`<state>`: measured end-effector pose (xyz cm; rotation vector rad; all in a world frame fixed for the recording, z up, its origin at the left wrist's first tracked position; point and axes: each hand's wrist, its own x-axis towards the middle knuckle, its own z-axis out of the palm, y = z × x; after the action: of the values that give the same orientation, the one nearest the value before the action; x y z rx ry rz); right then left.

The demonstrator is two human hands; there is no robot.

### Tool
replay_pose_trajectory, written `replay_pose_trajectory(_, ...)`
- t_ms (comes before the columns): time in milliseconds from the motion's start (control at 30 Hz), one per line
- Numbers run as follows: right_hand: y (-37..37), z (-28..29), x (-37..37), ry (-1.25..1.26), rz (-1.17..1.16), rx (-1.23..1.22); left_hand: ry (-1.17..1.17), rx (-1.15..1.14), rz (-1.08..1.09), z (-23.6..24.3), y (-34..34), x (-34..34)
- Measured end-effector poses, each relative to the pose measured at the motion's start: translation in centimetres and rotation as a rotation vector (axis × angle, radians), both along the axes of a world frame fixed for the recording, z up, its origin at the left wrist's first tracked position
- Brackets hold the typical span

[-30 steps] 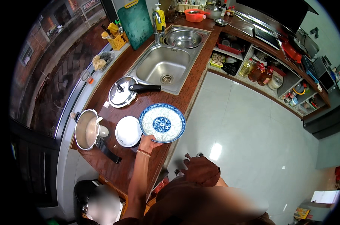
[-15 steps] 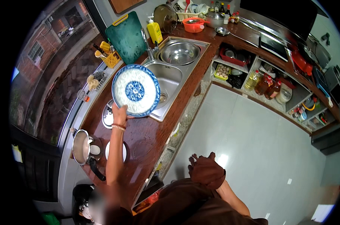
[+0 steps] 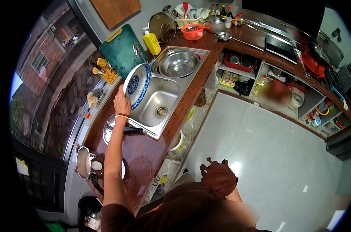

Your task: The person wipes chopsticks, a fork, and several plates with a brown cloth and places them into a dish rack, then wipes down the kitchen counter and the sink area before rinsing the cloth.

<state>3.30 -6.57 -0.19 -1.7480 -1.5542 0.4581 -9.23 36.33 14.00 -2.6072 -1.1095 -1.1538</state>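
Observation:
My left hand (image 3: 122,103) grips the lower rim of a white plate (image 3: 138,86) with a blue pattern. The plate is steeply tilted above the left edge of the steel sink basin (image 3: 163,92). Below my left wrist, a pan lid (image 3: 109,129) lies on the counter by the sink, and a black handle (image 3: 133,131) shows beside it. Low over the floor, my right hand (image 3: 220,178) is covered by dark brown material, a cloth or a glove, with finger-like ends poking out. Its fingers are hidden, so their pose does not show.
A steel pot (image 3: 83,162) with a black handle stands at the counter's left. In the second basin sits a steel bowl (image 3: 179,63). A green cutting board (image 3: 123,50) and a yellow pump bottle (image 3: 152,41) stand behind the sink. Open shelves (image 3: 256,96) hold bottles and eggs.
The plate has swung from facing up to a steep tilt and moved slightly left, in my left hand. More of the sink basin shows. The view has shifted a little.

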Motion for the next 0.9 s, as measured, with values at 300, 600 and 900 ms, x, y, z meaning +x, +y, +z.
replay_pose_trajectory(300,1.8,3.2,1.0,-0.264,-0.019,0.157,0.115,-0.126,0.146,-1.2,2.0,-0.2)
replay_pose_trajectory(600,5.2,4.3,-0.3,-0.425,-0.019,-0.026,0.156,-0.164,0.142,-2.7,4.2,-2.1)
replay_pose_trajectory(900,6.1,3.5,-1.0,-0.423,-0.033,0.011,0.16,-0.227,0.179,-4.0,6.2,-2.6)
